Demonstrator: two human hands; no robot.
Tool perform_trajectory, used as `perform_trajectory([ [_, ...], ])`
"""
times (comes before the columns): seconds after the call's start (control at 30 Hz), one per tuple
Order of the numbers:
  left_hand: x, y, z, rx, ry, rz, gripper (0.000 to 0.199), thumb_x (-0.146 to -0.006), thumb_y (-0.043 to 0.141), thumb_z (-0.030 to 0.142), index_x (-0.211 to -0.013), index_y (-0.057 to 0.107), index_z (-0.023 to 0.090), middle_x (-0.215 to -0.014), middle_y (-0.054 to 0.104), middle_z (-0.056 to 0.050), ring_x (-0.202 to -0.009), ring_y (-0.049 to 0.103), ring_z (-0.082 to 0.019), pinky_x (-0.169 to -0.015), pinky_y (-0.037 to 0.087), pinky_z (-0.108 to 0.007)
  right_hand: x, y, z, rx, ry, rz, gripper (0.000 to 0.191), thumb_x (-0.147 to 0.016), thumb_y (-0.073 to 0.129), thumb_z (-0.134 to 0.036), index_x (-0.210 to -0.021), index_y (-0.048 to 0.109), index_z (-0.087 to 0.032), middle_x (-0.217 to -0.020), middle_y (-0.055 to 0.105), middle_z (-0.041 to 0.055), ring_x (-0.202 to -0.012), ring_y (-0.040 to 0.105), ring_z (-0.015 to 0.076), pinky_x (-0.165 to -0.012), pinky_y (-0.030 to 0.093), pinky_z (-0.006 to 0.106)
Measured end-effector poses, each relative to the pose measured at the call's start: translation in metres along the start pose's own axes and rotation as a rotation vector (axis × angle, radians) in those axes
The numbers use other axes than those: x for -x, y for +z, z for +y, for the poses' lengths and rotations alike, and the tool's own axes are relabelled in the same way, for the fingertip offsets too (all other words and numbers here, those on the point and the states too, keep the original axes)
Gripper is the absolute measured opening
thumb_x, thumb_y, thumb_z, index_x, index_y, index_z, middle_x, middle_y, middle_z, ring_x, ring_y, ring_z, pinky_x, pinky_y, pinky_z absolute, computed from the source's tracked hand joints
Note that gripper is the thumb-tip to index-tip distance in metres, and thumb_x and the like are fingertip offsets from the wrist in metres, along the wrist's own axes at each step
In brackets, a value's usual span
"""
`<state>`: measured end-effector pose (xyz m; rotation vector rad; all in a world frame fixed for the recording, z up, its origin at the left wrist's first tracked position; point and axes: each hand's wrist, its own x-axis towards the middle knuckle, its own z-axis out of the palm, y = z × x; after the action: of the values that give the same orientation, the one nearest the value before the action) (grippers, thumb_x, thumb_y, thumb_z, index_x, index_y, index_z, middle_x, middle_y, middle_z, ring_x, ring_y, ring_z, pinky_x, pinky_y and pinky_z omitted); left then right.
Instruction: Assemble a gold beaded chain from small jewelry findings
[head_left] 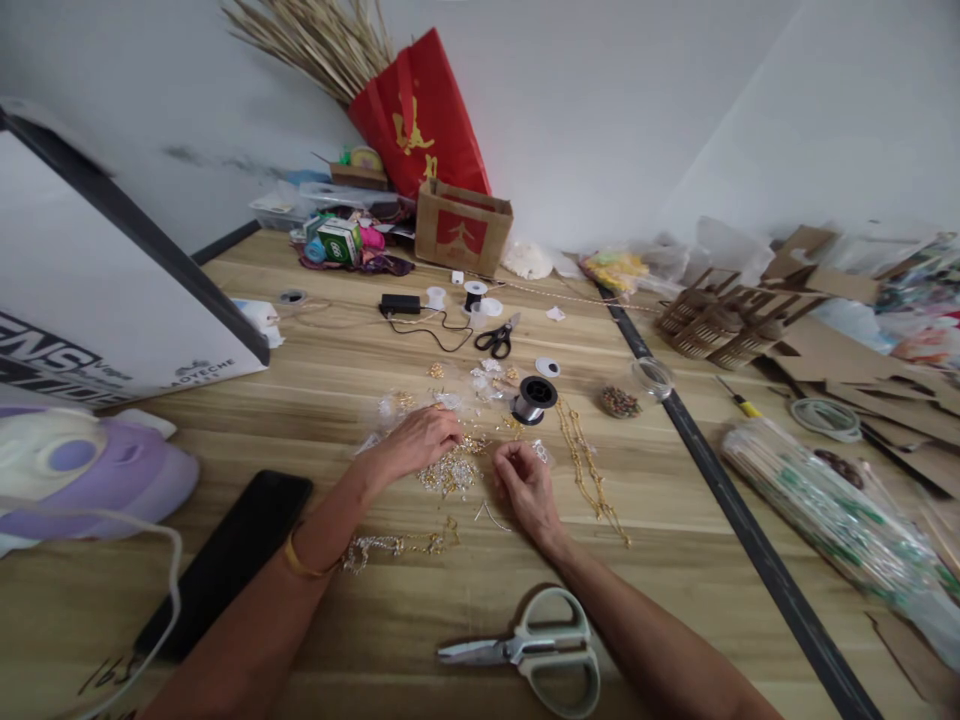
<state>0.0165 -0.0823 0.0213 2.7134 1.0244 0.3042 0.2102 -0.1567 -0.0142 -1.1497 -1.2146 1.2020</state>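
Note:
My left hand (421, 438) reaches over a pile of small clear and gold beads (450, 474), its fingers drawn together at the pile's upper edge. To the right of the beads, my right hand (526, 488) is closed in a pinch, thumb against forefinger. Whatever either hand grips is too small to make out. Between my wrists lies a short pale curved strand (495, 518). A silver and gold beaded chain (409, 543) rests by my left wrist. Gold bead strands (581, 455) lie right of my right hand, and a wire spool (534, 398) stands just beyond it.
Large cream-handled scissors (556, 650) lie near my right forearm; black scissors (499, 338) lie farther back. A black phone (225, 560) is beside my left forearm. A bowl of brown beads (620, 402) and a plastic-wrapped bundle (832, 520) are at the right.

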Motion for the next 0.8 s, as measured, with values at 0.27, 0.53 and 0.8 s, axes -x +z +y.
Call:
perform_trajectory([
  [0.27,0.0,0.001,0.005,-0.031,0.017,-0.057,0.016,-0.085,0.055,0.013,-0.075,0.067,0.017,-0.077,0.065,-0.005,-0.082,0.06,-0.019,-0.082,0.043,-0.03,-0.001,-0.001,0.001,0.02,-0.019,0.002,0.025,-0.083,0.059,-0.041,-0.077,0.051,-0.019,-0.057,0.044,-0.0053,-0.046,0.039,0.0084,-0.041,0.031,0.021],
  [0.53,0.0,0.011,0.01,-0.101,0.018,-0.046,0.019,-0.085,0.05,0.011,-0.071,0.061,0.015,-0.074,0.062,-0.005,-0.075,0.058,-0.018,-0.084,0.043,-0.033,0.0,0.001,-0.001,0.003,-0.015,0.007,0.026,-0.082,0.059,-0.042,-0.076,0.05,-0.019,-0.057,0.044,-0.0053,-0.045,0.038,0.0084,-0.04,0.031,0.021],
  [0.8,0.01,0.026,0.008,-0.103,0.034,0.025,0.021,-0.082,0.047,0.001,-0.091,0.058,0.016,-0.096,0.06,-0.007,-0.102,0.053,-0.02,-0.098,0.037,-0.038,-0.001,0.001,-0.001,0.01,-0.007,0.007,0.027,-0.081,0.06,-0.043,-0.077,0.05,-0.019,-0.056,0.044,-0.0053,-0.044,0.038,0.0079,-0.039,0.031,0.02],
])
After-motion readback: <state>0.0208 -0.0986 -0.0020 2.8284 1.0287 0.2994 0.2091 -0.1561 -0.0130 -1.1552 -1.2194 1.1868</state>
